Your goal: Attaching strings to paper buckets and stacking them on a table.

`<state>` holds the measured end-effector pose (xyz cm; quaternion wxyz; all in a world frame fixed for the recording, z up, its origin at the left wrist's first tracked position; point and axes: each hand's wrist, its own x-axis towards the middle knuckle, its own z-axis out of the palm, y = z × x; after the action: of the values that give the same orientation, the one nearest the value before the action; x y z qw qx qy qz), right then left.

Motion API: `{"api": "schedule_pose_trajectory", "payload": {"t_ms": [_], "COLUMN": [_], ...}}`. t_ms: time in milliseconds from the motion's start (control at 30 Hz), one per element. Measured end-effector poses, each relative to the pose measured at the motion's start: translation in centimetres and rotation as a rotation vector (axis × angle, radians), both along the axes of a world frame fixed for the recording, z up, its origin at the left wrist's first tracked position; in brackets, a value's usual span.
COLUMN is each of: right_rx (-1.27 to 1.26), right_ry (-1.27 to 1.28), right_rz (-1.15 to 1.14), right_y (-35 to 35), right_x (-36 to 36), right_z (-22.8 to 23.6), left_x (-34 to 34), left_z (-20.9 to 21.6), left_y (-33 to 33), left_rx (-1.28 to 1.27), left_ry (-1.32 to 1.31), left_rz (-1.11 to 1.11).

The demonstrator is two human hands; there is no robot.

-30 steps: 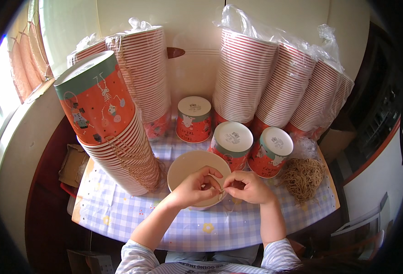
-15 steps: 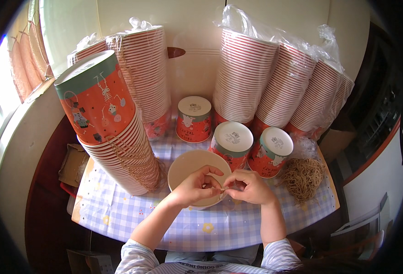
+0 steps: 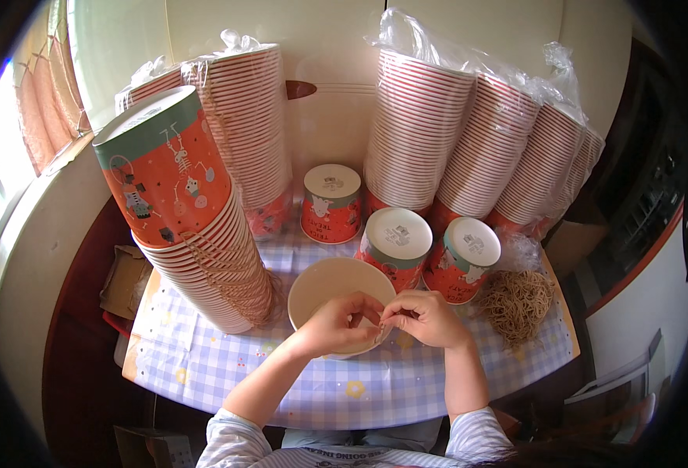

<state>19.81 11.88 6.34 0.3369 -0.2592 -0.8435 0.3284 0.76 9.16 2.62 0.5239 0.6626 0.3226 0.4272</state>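
A paper bucket (image 3: 316,282) stands mouth up in front of me, its pale inside showing. At its near right rim, my left hand (image 3: 342,324) and my right hand (image 3: 428,318) meet with fingertips pinched together. A short bit of tan twine (image 3: 380,334) shows between them, partly hidden by the fingers. Both hands are closed on it. Just behind the bucket, two upside-down orange buckets with green bands, one nearer (image 3: 397,234) and one to its right (image 3: 472,242), stand close to my right hand. A heap of loose tan twine (image 3: 519,308) lies right of that hand.
A tall leaning stack of buckets (image 3: 203,265) with twine handles stands at left. Another upside-down bucket (image 3: 332,195) is farther back. Plastic-wrapped stacks (image 3: 418,125) line the back by the wall. A checked cloth (image 3: 305,398) covers the table.
My fingers have shifted slightly at the bucket's rim: the left fingers have curled in and the right fingertips have drawn a little closer to them. The bucket barely moved.
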Motion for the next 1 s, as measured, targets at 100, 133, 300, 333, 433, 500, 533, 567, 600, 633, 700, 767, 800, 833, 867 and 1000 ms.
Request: {"api": "schedule_pose_trajectory", "payload": {"t_ms": [100, 133, 300, 333, 433, 500, 533, 567, 600, 633, 700, 767, 800, 833, 867, 1000], "right_rx": [0.005, 0.006, -0.049, -0.048, -0.072, -0.065, -0.066, -0.072, -0.078, -0.078, -0.122, -0.117, -0.112, -0.112, -0.118, -0.13], "right_ry": [-0.012, -0.012, -0.045, -0.045, -0.041, -0.071, -0.071, -0.085, -0.099, -0.099, -0.133, -0.132, -0.13, -0.13, -0.137, -0.174], "right_rz": [-0.008, -0.007, -0.046, -0.046, -0.047, -0.078, -0.08, -0.086, -0.089, -0.089, -0.097, -0.092, -0.087, -0.087, -0.091, -0.085], "right_y": [0.0, 0.0, 0.0, -0.1, 0.0, -0.1, 0.0, 0.0, 0.0, -0.1, -0.2, -0.2, -0.2, -0.2, -0.2, -0.1], "right_x": [0.1, 0.1, 0.2, 0.3, 0.3, 0.3, 0.4, 0.4, 0.4, 0.3, 0.3, 0.3, 0.3, 0.3, 0.3, 0.1], "right_z": [0.0, 0.0, 0.1, 0.1, 0.1, 0.1, 0.1, 0.0, -0.1, 0.0, 0.2, 0.1, 0.0, 0.0, 0.0, 0.0], "left_x": [0.1, 0.2, 0.2, 0.2, 0.0, 0.0, 0.0, 0.1, 0.0, 0.1, 0.2, 0.0, 0.0, 0.0, 0.0, 0.0], "left_z": [0.6, 0.5, 1.5, 1.3, 0.8, 0.6, 0.9, 1.3, 1.6, 1.4, 0.8, 0.6, 0.6, 0.7, 0.8, 0.8], "left_y": [-0.8, -0.8, -1.0, -1.0, -0.8, -0.8, -0.9, -1.0, -1.0, -1.0, -0.7, -0.6, -0.6, -0.6, -0.7, -0.7], "left_rx": [0.04, 0.04, -0.081, -0.08, -0.071, -0.09, -0.091, -0.097, -0.103, -0.103, -0.117, -0.102, -0.088, -0.088, -0.072, -0.023], "left_ry": [0.284, 0.284, 0.248, 0.249, 0.112, 0.085, 0.085, 0.076, 0.066, 0.067, -0.06, -0.021, 0.017, 0.017, 0.05, 0.072], "left_rz": [0.066, 0.067, 0.082, 0.082, 0.076, 0.074, 0.073, 0.083, 0.095, 0.096, 0.088, 0.104, 0.119, 0.119, 0.132, 0.153]}}
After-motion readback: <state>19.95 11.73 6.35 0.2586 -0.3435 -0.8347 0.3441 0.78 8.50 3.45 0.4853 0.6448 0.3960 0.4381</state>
